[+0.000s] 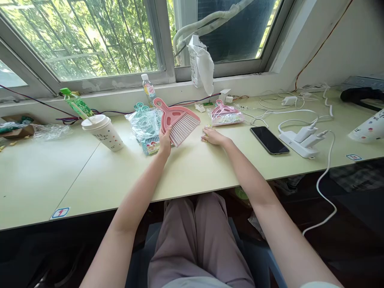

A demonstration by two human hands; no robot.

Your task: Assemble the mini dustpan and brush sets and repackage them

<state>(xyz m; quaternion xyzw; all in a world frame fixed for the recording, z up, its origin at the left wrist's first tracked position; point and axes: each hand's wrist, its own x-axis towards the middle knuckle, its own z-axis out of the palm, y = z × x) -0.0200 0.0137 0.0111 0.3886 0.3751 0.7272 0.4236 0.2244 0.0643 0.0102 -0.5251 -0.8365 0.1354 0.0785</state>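
My left hand (165, 143) is closed around the lower side of a pink dustpan and brush set (175, 120), held tilted above the table with its handle up and pale bristles facing down to the right. My right hand (214, 136) rests low on the table to the right of it, fingers curled. Bits of something small with a colourful print show around those fingertips; what it is I cannot make out. Behind my left hand lie teal dustpan and brush sets (146, 122) in clear plastic. Another pink set (226, 113), still wrapped, lies beyond my right hand.
A white lidded cup (103, 132) stands left, with a green-capped bottle (77, 105) behind. A clear bottle (149, 89) stands by the window. To the right are a phone (269, 140), a power strip (300, 143) with cables, and another cup (368, 127). An open box (21, 130) sits far left.
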